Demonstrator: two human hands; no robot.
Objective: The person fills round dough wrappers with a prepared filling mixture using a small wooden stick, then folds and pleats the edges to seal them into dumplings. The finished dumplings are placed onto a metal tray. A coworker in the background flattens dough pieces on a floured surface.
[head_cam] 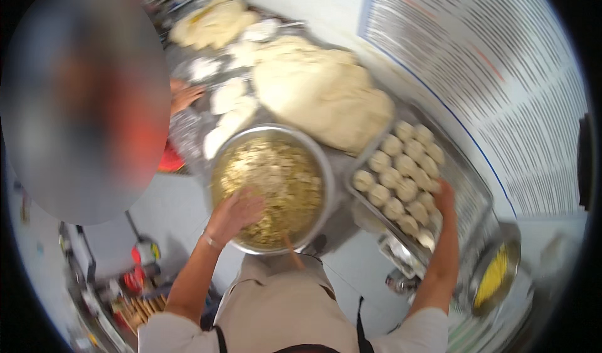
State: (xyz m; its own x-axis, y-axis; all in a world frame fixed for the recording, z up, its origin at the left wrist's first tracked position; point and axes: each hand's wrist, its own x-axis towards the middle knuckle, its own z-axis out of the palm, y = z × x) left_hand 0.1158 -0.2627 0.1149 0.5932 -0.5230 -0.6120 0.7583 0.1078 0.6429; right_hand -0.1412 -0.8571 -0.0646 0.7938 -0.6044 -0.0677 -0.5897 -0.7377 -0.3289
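Observation:
My left hand (242, 212), palm up with its fingers apart and nothing on it, is over the left part of a large metal bowl (325, 179) of chopped yellow-green filling (282, 188). A wooden stick leans on the bowl's near rim. To the right, my right hand (443, 196) touches a round at the right side of the filled dough rounds (405, 165), which sit in rows on a metal tray (470, 179). Its fingertips are blurred, so whether it grips a round is unclear.
A big slab of dough (324, 89) lies beyond the bowl, with smaller dough pieces (233, 117) to its left. A co-worker's hand (186, 98) rests at the left edge. A bowl with yellow food (493, 277) stands lower right, near a wall with a printed poster (470, 70).

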